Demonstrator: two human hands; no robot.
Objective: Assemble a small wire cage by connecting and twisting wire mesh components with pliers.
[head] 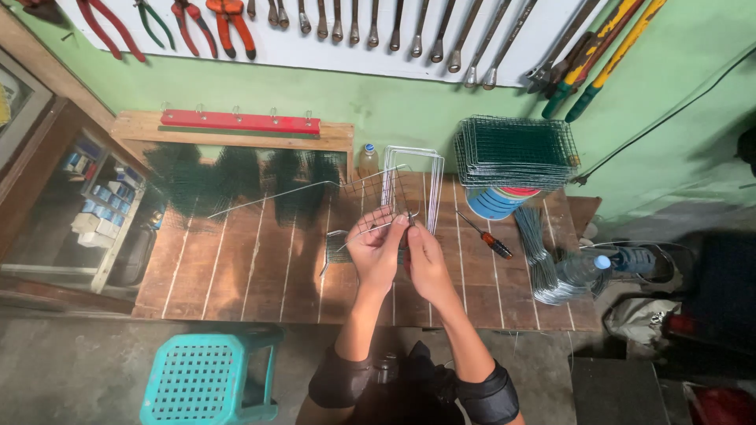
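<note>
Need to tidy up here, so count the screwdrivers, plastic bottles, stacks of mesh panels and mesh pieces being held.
Screwdrivers: 1
Plastic bottles: 2
Stacks of mesh panels: 1
Mesh pieces held: 1
Total: 5

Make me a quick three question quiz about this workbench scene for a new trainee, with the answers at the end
1. True or false: both hands are on the wire mesh piece.
2. What lies on the wooden table just right of the hands?
A. screwdriver
B. hammer
C. paintbrush
3. The stack of green mesh panels rests on a blue ____.

Key
1. True
2. A, the screwdriver
3. Round container
</note>
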